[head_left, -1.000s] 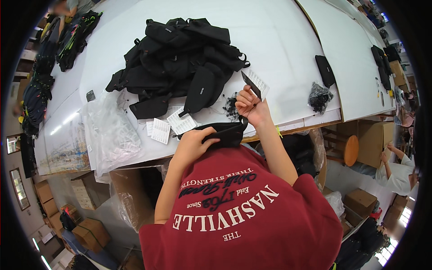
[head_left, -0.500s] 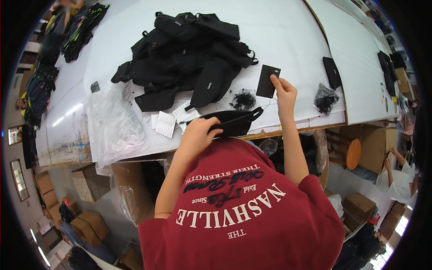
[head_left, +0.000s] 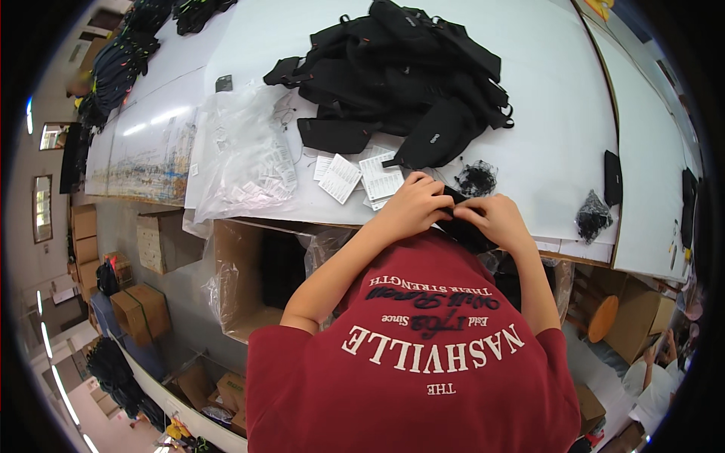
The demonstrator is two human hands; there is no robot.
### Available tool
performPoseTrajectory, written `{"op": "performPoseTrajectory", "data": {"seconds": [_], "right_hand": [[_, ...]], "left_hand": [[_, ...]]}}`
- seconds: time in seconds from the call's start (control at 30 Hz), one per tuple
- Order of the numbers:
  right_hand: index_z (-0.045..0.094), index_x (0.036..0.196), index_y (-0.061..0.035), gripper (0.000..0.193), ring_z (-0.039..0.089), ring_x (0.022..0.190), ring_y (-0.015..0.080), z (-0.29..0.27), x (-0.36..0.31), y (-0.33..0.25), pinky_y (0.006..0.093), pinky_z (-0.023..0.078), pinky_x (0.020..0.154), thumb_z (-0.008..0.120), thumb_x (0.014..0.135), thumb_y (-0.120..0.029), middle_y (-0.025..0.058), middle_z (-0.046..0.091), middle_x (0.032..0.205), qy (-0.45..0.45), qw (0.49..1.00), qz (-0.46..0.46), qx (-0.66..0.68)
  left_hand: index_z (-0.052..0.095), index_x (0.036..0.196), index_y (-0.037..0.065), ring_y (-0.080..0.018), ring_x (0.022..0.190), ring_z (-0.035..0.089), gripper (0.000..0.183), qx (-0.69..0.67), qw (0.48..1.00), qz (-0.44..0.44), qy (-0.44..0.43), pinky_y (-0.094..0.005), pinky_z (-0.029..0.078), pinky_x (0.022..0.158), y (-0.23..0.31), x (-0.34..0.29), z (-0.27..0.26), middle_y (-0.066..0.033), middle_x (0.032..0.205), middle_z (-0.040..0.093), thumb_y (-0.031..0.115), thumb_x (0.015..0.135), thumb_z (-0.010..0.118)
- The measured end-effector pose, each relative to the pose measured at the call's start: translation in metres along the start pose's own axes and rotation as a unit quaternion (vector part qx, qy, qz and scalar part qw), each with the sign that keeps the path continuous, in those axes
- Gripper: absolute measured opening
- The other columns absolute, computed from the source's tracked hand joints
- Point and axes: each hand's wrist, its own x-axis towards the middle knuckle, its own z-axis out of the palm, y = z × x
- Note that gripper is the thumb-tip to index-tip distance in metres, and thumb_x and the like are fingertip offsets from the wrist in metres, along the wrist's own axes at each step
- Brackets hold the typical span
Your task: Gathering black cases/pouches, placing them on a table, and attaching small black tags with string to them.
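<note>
A black fabric pouch (head_left: 470, 235) is at the near table edge, close against my shirt. My left hand (head_left: 414, 204) grips its left part with curled fingers. From the right, my right hand (head_left: 497, 219) pinches at the same pouch, its fingertips almost meeting the left hand's. The black hang tag is out of sight. Just beyond my hands lies a tangle of black strings (head_left: 477, 179). White printed cards (head_left: 340, 178) lie to the left of them. A large heap of similar black pouches (head_left: 393, 79) covers the table beyond.
A clear plastic bag (head_left: 245, 162) with white labels lies left on the table. Rightward are a bagged bundle of black strings (head_left: 593, 217) and a black pouch (head_left: 612, 178). Below stand an open cardboard box (head_left: 236, 283) and a round stool (head_left: 603, 317). Another person (head_left: 651, 385) is at lower right.
My right hand has come down and left from holding up the black tag to the pouch beside my left hand. The tag has gone from sight. The whole view has shifted.
</note>
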Motion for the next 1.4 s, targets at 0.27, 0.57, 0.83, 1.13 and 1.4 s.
{"op": "performPoseTrajectory", "data": {"seconds": [0.27,0.57,0.83,1.13,1.4], "right_hand": [[0.072,0.091,-0.0124,0.025,0.059,0.058,0.0296,0.007,0.002,-0.013,0.0366,0.046,0.059,0.067,0.076,-0.031,0.0123,0.063,0.063,-0.082,0.996,0.011,-0.034],[0.072,0.086,-0.0074,0.024,0.062,0.065,0.0313,0.03,-0.005,-0.015,0.0362,0.049,0.064,0.067,0.077,-0.029,0.0154,0.065,0.07,-0.001,0.995,0.104,0.008],[0.072,0.089,-0.0069,0.027,0.062,0.064,0.0313,0.041,-0.003,-0.026,0.0369,0.048,0.063,0.066,0.077,-0.03,0.0167,0.064,0.068,-0.022,0.995,0.088,0.032],[0.071,0.094,-0.0104,0.027,0.062,0.066,0.0329,0.07,0.009,-0.046,0.0385,0.049,0.064,0.064,0.078,-0.031,0.0165,0.064,0.069,-0.025,0.989,0.142,0.02],[0.071,0.095,-0.0102,0.026,0.062,0.066,0.0319,0.084,0.001,-0.04,0.0361,0.049,0.064,0.064,0.078,-0.029,0.0161,0.065,0.071,0.004,0.982,0.18,0.064]], "left_hand": [[0.065,0.087,0.009,-0.0253,0.094,0.052,0.016,-0.105,0.985,-0.071,0.121,-0.0355,0.04,0.084,-0.041,-0.021,-0.025,-0.0071,0.09,0.058,0.02,0.076,0.069],[0.052,0.104,-0.003,-0.0356,0.097,0.057,0.033,0.11,0.716,-0.604,0.333,-0.0368,0.044,0.083,-0.285,-0.182,-0.216,-0.0252,0.107,0.057,0.006,0.072,0.05],[0.047,0.126,-0.005,-0.0389,0.118,0.048,0.057,0.138,0.619,-0.654,-0.412,-0.0425,0.035,0.101,-0.433,-0.274,-0.198,-0.0325,0.126,0.046,0.02,0.076,0.056],[0.061,0.102,-0.006,-0.0404,0.109,0.053,0.036,0.25,0.766,-0.578,-0.128,-0.0435,0.044,0.092,-0.329,-0.195,-0.152,-0.0282,0.117,0.054,0.021,0.079,0.057],[0.064,0.084,-0.007,-0.0397,0.079,0.061,0.025,0.243,0.791,-0.484,0.284,-0.0438,0.047,0.072,-0.264,-0.185,-0.164,-0.0257,0.082,0.063,0.016,0.078,0.056]]}}
